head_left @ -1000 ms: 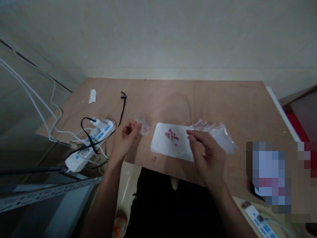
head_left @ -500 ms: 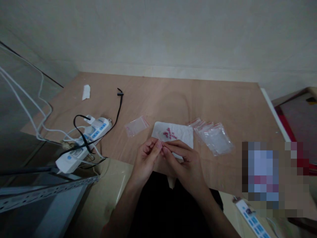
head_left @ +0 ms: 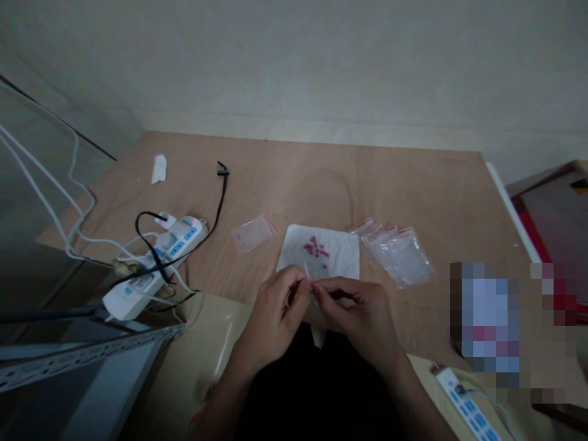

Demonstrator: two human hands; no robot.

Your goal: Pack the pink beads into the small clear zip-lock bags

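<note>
My left hand (head_left: 285, 300) and my right hand (head_left: 351, 300) meet over the near edge of a white cloth (head_left: 342, 251). Fingers and thumbs of both pinch a small clear zip bag (head_left: 309, 272), seen nearly edge-on with a reddish line along it. My fingers cover most of this bag, and I cannot make out whether anything is inside. Just beyond the fingertips, several small pinkish-red pieces (head_left: 315, 247) lie in a loose cluster on the cloth. One such piece (head_left: 324, 266) sits apart, nearer to my right hand.
Left of the cloth lies a clear zip bag (head_left: 255, 234). Several overlapping zip bags (head_left: 400, 257) are on its right. A power strip (head_left: 156, 266) with tangled cables occupies the table's left edge, near a white scrap (head_left: 158, 169). Another power strip (head_left: 468, 401) is at lower right.
Both hands have drawn down toward my body, uncovering more of the cloth and the separate red piece. The zip bag between my fingers now shows above them.
</note>
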